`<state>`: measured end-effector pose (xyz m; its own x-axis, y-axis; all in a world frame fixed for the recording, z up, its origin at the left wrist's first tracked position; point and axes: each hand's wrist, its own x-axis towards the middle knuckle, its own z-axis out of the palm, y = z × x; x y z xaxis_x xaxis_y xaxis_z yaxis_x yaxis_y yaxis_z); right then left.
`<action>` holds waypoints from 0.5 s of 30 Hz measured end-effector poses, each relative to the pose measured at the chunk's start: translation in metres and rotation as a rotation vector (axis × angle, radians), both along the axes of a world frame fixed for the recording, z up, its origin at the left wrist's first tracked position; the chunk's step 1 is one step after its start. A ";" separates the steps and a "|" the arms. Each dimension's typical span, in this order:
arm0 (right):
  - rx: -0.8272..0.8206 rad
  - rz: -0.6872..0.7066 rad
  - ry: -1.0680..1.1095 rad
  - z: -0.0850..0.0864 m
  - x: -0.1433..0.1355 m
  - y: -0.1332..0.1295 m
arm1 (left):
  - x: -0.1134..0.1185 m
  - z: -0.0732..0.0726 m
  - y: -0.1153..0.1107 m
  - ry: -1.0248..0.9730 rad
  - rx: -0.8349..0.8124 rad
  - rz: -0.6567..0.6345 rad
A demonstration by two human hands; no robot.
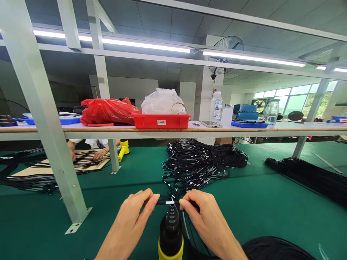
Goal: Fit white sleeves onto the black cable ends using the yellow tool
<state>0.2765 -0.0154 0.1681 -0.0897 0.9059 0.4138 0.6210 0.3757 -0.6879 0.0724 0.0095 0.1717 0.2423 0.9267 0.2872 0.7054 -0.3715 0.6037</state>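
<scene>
My left hand (134, 216) and my right hand (207, 216) each pinch a thin black cable (162, 202) that runs level between them. A short white sleeve (169, 203) sits on the cable between my fingertips, right above the ribbed nozzle of a yellow and black heat gun (170, 236). That gun stands upright with its nozzle pointing up. Whether the sleeve touches the nozzle I cannot tell. Just beyond my hands lies a big bundle of black cables (192, 162) with many white-marked ends.
A coil of black cable (276, 249) lies at the lower right, another black bundle (309, 177) farther back. Above the green tabletop runs a shelf (121, 133) with a red bin (162, 121). A metal post (51, 126) stands left; behind it a co-worker's hands (100, 154) handle cables.
</scene>
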 end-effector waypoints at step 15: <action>0.001 0.094 0.089 0.005 0.005 -0.002 | 0.002 0.006 -0.005 -0.047 -0.016 -0.067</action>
<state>0.2811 -0.0177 0.1731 -0.1374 0.8950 0.4244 0.5189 0.4300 -0.7388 0.0743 0.0045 0.1778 0.2903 0.9134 0.2852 0.6503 -0.4070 0.6415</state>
